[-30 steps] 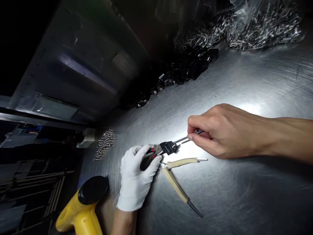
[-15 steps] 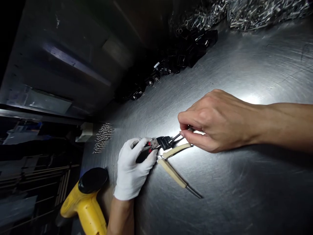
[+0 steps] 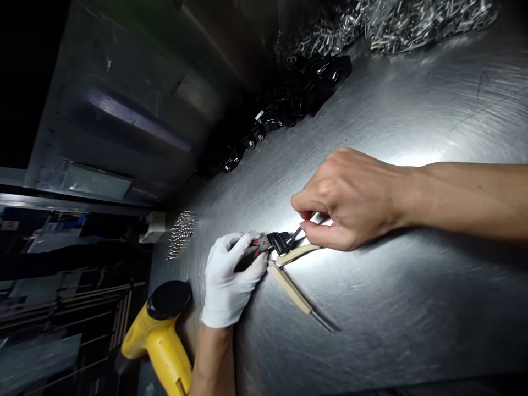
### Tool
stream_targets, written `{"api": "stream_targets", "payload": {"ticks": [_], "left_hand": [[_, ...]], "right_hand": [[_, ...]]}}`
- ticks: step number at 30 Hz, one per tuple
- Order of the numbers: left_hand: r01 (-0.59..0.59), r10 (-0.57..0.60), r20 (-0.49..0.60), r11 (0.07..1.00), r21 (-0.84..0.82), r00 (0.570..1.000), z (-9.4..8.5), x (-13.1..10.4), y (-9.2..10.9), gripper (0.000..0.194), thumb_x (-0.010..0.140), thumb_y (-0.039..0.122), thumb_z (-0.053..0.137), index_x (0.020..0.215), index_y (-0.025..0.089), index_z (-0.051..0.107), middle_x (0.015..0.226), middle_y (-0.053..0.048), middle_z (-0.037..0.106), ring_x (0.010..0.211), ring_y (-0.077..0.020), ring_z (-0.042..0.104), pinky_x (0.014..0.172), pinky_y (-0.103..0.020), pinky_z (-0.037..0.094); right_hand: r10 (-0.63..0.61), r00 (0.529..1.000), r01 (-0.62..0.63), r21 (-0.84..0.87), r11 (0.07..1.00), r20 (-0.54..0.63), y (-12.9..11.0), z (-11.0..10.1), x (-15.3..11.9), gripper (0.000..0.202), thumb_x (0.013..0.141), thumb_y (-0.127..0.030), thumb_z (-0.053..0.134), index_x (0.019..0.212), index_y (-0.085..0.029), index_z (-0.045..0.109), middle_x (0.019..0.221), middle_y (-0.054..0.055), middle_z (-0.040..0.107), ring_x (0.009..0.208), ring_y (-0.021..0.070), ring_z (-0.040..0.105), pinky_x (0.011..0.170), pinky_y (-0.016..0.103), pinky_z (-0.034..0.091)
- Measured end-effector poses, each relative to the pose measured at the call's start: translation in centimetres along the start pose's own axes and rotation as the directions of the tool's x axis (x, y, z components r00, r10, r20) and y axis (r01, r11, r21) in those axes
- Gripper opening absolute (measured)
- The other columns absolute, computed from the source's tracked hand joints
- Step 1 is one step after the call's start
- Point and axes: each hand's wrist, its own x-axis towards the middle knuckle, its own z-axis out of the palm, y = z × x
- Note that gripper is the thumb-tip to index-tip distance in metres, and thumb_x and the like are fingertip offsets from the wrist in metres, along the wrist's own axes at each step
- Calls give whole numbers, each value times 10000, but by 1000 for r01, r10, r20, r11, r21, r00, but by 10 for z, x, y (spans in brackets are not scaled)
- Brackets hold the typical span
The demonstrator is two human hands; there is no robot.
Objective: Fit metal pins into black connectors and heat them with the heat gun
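Note:
My left hand (image 3: 231,278), in a white glove, is closed around small red-handled pliers (image 3: 263,243). The plier jaws meet a small black plastic part (image 3: 279,242). My bare right hand (image 3: 346,201) pinches a thin dark metal rod (image 3: 295,235), whose end touches the right side of that part. What the rod's other end looks like is hidden in my fingers. Just below, a second pair of pliers with cream handles (image 3: 291,289) lies spread on the metal tabletop (image 3: 391,330), one handle reaching under my right hand.
A heap of black plastic parts (image 3: 297,99) lies along the back. Clear bags of small metal pieces (image 3: 424,25) sit at the back right. Rows of small metal pins (image 3: 181,234) stand at the left, near a yellow, black-topped tool (image 3: 165,341).
The view has shifted slightly, so the scene sits a little differently. My right hand is a bit closer to the black part; both hands keep their holds.

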Motion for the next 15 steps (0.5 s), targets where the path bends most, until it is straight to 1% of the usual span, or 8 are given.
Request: {"api": "stream_targets", "payload": {"ticks": [2, 5, 9, 15], "left_hand": [[-11, 11, -5, 1000, 5, 1000, 0, 0, 1, 323, 908, 270, 745, 1226, 295, 699, 1101, -42, 653, 1003, -212, 651, 891, -358, 513], [-21, 22, -14, 1000, 16, 1000, -1, 0, 2, 312, 907, 271, 745, 1216, 297, 709, 1093, -38, 658, 994, -207, 653, 887, -353, 509], [-22, 22, -6, 1000, 18, 1000, 0, 1, 3, 289, 907, 295, 741, 1195, 278, 720, 1079, -44, 663, 989, -210, 660, 871, -344, 515], [-21, 21, 8, 999, 26, 1000, 0, 2, 6, 249, 920, 324, 720, 1162, 265, 734, 1068, -50, 660, 981, -206, 659, 862, -332, 519]], "right_hand": [[-22, 1000, 22, 0, 1000, -4, 1, -1, 0, 199, 807, -267, 601, 619, -206, 615, 508, -28, 552, 499, 124, 339, 516, 323, 170], [-66, 998, 66, 15, 998, 9, 3, -2, 1, 234, 833, -291, 627, 617, -204, 601, 512, -30, 535, 509, 124, 319, 519, 322, 163], [-114, 992, 111, 51, 992, 49, 6, -3, 1, 270, 882, -316, 655, 641, -202, 613, 549, -37, 565, 526, 121, 342, 525, 317, 165], [-118, 991, 113, 74, 991, 67, 9, -3, 0, 289, 899, -319, 667, 637, -204, 623, 549, -37, 566, 535, 119, 379, 539, 313, 169]]}}
